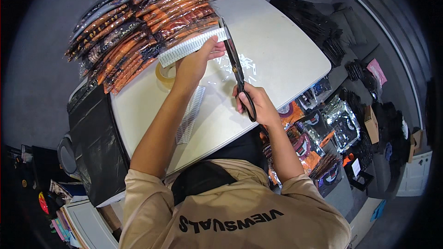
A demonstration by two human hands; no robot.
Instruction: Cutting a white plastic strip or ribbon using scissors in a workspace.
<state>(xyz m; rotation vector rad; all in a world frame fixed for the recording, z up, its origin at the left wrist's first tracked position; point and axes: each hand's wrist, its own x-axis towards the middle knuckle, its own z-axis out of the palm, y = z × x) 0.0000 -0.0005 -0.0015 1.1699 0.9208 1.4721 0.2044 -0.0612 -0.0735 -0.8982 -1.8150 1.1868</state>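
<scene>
Pinched in my left hand (196,62) is a long white strip of printed labels (182,50), held up over the far left part of the white table (281,32). My right hand (259,103) grips a pair of large black scissors (236,62) by the handles. Their blades point away from me and cross the strip's right end, close to my left fingertips. Beneath the scissors lies a scatter of small white cut pieces (240,66). Another printed white sheet (190,117) rests on the table, partly covered by my left forearm. Next to that arm is a tape roll (164,75).
Tall stacks of bagged orange and black garments (175,11) occupy the table's far left. A black plastic-covered pile (99,142) stands along the left side. More bagged garments (314,142) lie lower at the right, with dark piles (302,22) behind the table.
</scene>
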